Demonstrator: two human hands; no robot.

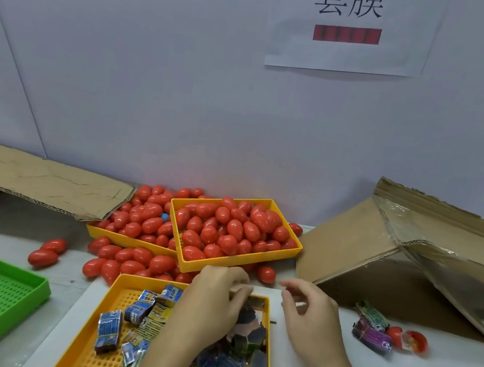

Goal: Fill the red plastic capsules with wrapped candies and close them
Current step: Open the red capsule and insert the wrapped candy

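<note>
Most of the work looks unfinished or impossible to grade: red capsules [227, 231] heap in two yellow trays [283, 253] and spill onto the table, all closed, so filled or empty I cannot tell. The green tray [43, 286] at the left holds nothing. One open capsule [413, 341] lies at the right beside purple wrapped candies [371, 335]. The left hand [212, 297] curls over the near candy tray [127, 282], apparently pinching something small; the right hand [310, 311] hovers loosely curled and empty
</note>
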